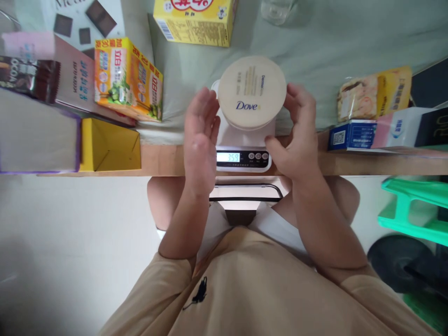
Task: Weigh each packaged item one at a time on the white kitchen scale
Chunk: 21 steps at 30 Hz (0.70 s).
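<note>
A round cream-coloured Dove tub (pixel 252 88) rests lid up on a white kitchen scale (pixel 241 135) at the table's near edge. The scale's lit display appears to read 359. To the left of the tub, my left hand (pixel 201 140) is upright with its fingers stretched out, holding nothing. My right hand (pixel 297 135) curves along the tub's right side, thumb and fingers apart. Its fingertips are close to the tub; whether they touch it I cannot tell. The thumb lies by the scale's right edge.
Left are an orange box (pixel 128 79), a yellow box (pixel 110 144) and a chocolate-coloured packet (pixel 30 79). Behind stand another yellow box (pixel 196 23) and a clear glass (pixel 276 10). On the right lie a bread packet (pixel 374 95) and a blue box (pixel 352 135). A green stool (pixel 416 205) stands below.
</note>
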Available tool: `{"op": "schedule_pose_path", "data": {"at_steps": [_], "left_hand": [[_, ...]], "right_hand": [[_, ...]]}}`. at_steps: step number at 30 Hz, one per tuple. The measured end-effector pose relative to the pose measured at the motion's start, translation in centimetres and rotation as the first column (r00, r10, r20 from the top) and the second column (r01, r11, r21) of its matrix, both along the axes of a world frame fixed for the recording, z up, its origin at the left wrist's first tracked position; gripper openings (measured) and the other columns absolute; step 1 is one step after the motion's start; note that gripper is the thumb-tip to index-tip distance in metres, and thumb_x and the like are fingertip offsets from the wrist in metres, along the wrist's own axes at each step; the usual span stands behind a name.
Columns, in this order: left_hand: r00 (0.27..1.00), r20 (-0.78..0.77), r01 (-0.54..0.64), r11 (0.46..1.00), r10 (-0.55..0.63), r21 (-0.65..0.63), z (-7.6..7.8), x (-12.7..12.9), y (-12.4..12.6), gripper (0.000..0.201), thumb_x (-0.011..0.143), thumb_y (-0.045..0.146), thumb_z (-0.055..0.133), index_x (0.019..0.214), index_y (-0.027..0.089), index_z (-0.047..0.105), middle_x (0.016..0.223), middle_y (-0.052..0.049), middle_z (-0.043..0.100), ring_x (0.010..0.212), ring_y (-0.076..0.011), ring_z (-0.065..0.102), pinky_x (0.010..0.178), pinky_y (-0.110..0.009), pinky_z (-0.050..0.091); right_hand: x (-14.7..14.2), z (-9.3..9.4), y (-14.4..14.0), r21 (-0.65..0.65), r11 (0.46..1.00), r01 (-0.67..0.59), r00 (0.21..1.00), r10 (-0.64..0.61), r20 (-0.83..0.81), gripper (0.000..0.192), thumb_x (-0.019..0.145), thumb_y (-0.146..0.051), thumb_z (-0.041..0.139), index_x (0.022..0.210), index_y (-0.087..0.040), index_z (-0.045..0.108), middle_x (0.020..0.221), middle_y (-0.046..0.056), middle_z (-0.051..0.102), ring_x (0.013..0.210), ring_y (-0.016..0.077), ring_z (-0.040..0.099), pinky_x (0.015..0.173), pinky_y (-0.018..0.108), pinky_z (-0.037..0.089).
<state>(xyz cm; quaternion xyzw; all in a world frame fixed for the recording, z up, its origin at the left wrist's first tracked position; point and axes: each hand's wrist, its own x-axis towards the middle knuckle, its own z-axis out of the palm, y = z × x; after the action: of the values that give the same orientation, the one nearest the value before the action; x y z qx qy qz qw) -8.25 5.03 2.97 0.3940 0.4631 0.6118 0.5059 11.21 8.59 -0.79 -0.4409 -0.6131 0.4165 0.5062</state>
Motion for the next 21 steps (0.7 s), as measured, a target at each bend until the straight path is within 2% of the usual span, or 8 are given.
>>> {"op": "schedule_pose_path", "data": {"at_steps": [3, 6, 11, 14, 18, 21], "left_hand": [[0.997, 0.064, 0.035, 0.999, -0.033, -0.038, 0.5, 0.5, -0.2, 0.062, 0.073, 0.08, 0.076, 0.124, 0.044, 0.073, 0.155, 0.008, 0.065, 0.165, -0.0266, 0.042, 0.137, -0.044, 0.04], [0.997, 0.074, 0.021, 0.998, -0.016, -0.065, 1.0, 0.9, -0.3, 0.064, 0.074, 0.078, 0.077, 0.126, 0.041, 0.07, 0.157, 0.005, 0.064, 0.168, -0.0296, 0.036, 0.139, -0.043, 0.037], [0.995, 0.094, 0.05, 0.997, -0.044, -0.065, 0.8, 1.5, -0.3, 0.068, 0.072, 0.077, 0.079, 0.129, 0.041, 0.068, 0.155, 0.003, 0.065, 0.168, -0.0321, 0.036, 0.138, -0.043, 0.037], [0.996, 0.084, 0.045, 0.999, -0.042, -0.031, 0.5, 2.0, -0.4, 0.073, 0.069, 0.079, 0.079, 0.131, 0.043, 0.067, 0.158, 0.005, 0.062, 0.17, -0.0322, 0.031, 0.139, -0.042, 0.034], [0.994, 0.077, 0.082, 0.996, -0.083, 0.02, 0.7, 2.8, -0.4, 0.073, 0.071, 0.082, 0.074, 0.133, 0.044, 0.065, 0.155, 0.004, 0.063, 0.168, -0.0313, 0.035, 0.14, -0.044, 0.032], [0.984, 0.109, 0.135, 0.988, -0.142, 0.07, 1.3, 3.7, 0.1, 0.069, 0.075, 0.082, 0.07, 0.132, 0.044, 0.064, 0.148, 0.004, 0.069, 0.163, -0.0276, 0.044, 0.142, -0.044, 0.028]], "right_hand": [[0.0, -0.2, -0.2, 0.016, 1.0, -0.001, 0.998, 0.002, -0.061, 0.076, 0.073, -0.015, 0.07, 0.143, -0.038, 0.052, 0.156, 0.0, 0.058, 0.159, 0.0248, 0.05, 0.143, 0.051, 0.032], [-0.1, 0.0, -0.8, 0.025, 0.999, 0.03, 0.994, -0.027, -0.105, 0.073, 0.076, -0.016, 0.068, 0.143, -0.038, 0.052, 0.157, -0.002, 0.058, 0.16, 0.0231, 0.049, 0.144, 0.051, 0.031], [-0.4, 0.9, -1.3, -0.007, 0.996, -0.084, 0.995, 0.083, -0.051, 0.08, 0.073, -0.013, 0.059, 0.147, -0.041, 0.046, 0.161, -0.005, 0.055, 0.157, 0.0191, 0.051, 0.139, 0.046, 0.04], [-0.7, 1.3, -1.6, -0.046, 0.994, -0.099, 0.991, 0.094, -0.099, 0.082, 0.071, -0.013, 0.057, 0.146, -0.042, 0.045, 0.161, -0.005, 0.054, 0.157, 0.0184, 0.049, 0.136, 0.043, 0.045], [-1.3, 1.4, -2.5, -0.052, 0.996, -0.074, 0.981, 0.063, -0.185, 0.081, 0.075, -0.023, 0.063, 0.149, -0.048, 0.041, 0.164, -0.007, 0.049, 0.161, 0.0198, 0.045, 0.133, 0.043, 0.049], [-1.3, 1.4, -3.3, -0.032, 0.998, -0.051, 0.989, 0.046, -0.14, 0.09, 0.076, -0.033, 0.067, 0.156, -0.051, 0.03, 0.172, -0.007, 0.038, 0.165, 0.0206, 0.038, 0.137, 0.045, 0.045]]}}
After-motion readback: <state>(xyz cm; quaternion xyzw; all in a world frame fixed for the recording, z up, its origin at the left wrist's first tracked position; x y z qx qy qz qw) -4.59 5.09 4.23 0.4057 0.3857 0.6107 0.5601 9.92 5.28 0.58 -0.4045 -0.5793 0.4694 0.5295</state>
